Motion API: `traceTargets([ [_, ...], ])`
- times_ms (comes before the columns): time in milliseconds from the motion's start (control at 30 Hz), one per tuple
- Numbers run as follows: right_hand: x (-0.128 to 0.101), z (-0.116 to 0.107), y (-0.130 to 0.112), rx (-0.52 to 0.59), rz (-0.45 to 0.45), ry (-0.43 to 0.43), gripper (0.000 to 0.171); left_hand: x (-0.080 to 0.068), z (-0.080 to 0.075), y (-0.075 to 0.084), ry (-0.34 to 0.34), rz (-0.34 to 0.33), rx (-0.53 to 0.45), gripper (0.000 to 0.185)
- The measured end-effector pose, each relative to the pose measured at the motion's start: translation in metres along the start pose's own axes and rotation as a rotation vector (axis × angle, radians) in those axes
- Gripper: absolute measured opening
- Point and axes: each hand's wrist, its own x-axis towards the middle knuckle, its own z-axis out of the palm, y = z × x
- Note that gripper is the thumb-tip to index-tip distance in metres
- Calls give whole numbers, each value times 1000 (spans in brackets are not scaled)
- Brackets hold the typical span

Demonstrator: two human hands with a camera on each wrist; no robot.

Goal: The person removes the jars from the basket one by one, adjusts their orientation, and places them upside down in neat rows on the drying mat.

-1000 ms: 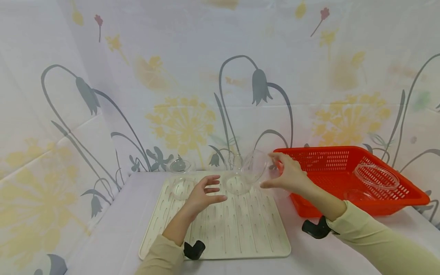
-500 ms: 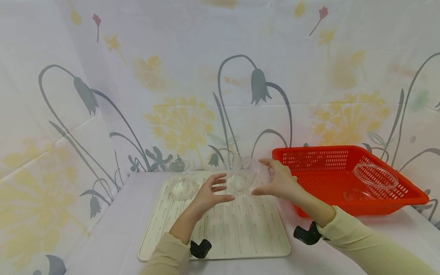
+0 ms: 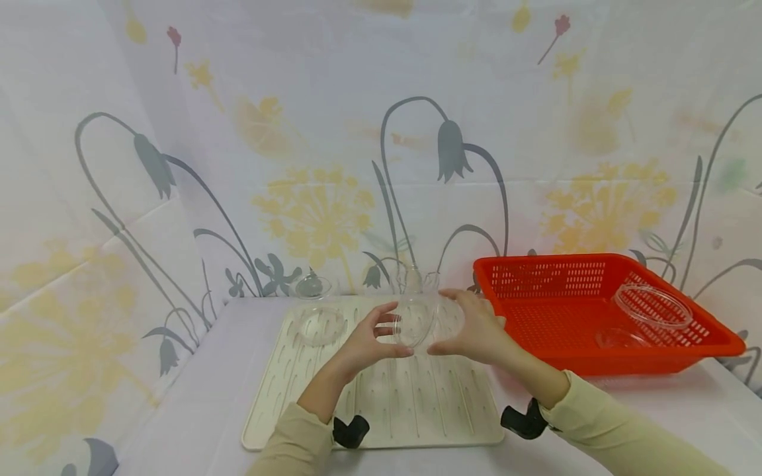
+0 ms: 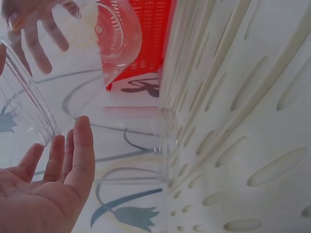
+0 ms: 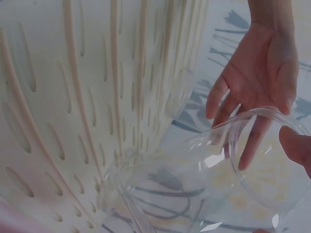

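Note:
A clear, see-through round container hangs on its side above the front part of a cream ridged drying mat. My right hand holds its right side, thumb below and fingers above, the other fingers partly hidden. My left hand is at the rim on the left, thumb low and fingers spread behind the clear wall. In the left wrist view, the fingertips lie right at the thick rim. Another clear container stands on the mat, rim down, and one more stands at the back left.
To the right stands a red perforated basket with a few clear round containers inside. A white cloth with printed flowers hangs behind, and the table is covered in white.
My right hand has brought the clear container left and down, away from the basket side. My left hand has shifted a little right, so its fingers now meet the rim.

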Motion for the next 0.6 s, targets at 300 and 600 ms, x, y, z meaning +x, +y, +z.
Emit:
traceTargets([
  [300,-7,9,-4,-119,-56,1,88,-1,3,4,-21,-15,34,89],
  [600,-8,8,-1,-89,-117,0,88,-2,4,8,29,13,52,81],
])
